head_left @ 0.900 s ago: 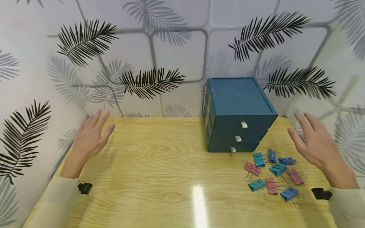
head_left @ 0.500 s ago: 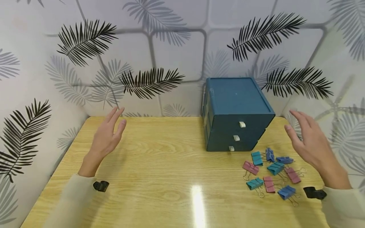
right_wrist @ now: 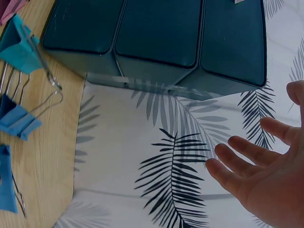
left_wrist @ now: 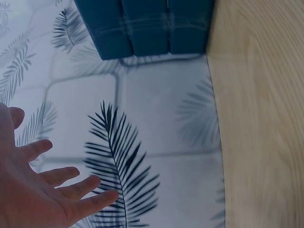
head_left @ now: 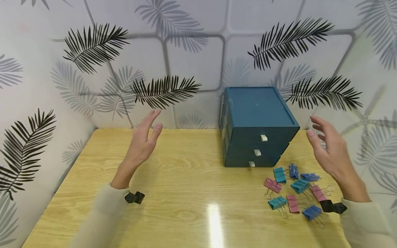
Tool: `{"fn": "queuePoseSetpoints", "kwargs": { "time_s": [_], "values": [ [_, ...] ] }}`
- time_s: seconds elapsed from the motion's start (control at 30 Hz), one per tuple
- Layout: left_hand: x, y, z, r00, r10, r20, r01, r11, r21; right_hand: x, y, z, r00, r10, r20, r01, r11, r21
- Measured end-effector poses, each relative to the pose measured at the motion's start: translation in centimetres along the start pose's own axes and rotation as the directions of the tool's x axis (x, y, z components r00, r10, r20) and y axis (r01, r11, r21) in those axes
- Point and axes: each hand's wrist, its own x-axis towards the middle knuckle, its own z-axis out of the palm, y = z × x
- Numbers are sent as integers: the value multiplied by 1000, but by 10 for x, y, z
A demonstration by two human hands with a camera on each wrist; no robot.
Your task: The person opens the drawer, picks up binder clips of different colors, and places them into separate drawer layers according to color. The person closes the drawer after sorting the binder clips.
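Note:
A dark blue box of three stacked drawers (head_left: 260,106) with small white pulls stands at the back right of the table. In front of it lie several binder clips, among them a teal clip (head_left: 300,186), a pink clip (head_left: 273,185) and a blue clip (head_left: 312,212). My left hand (head_left: 140,144) hovers left of the drawers, fingers extended, holding nothing. To the right of the drawers and above the clips, my right hand (head_left: 332,151) is raised with relaxed fingers, also holding nothing. All drawers appear closed.
The wooden table (head_left: 186,193) meets a wall (head_left: 192,62) with a leaf pattern at the back. A bright glare strip shows near its front middle. Each sleeve has a black wrist strap.
My left hand has moved right, toward the middle of the table. My right hand has shifted slightly left toward the drawers. The drawers and clips have stayed in place.

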Motion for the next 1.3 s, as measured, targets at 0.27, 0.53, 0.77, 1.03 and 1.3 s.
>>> {"fn": "queuePoseSetpoints", "kwargs": {
  "time_s": [0.27,0.53,0.77,1.03,1.3],
  "values": [
    [15,15,29,998,34,53,-24,983,-180,2,-7,13,997,77,-1,-77,993,94],
    [20,34,59,998,20,62,-1,958,-286,13,-5,22,995,95,11,-96,974,206],
    [26,55,85,996,-22,90,55,919,-390,18,-10,27,994,101,35,-107,955,276],
    [34,75,126,990,-58,132,114,875,-470,19,-11,30,990,139,33,-142,940,311],
    [44,93,154,989,-25,147,99,849,-519,25,-13,37,989,145,32,-147,939,310]
  ]
}}
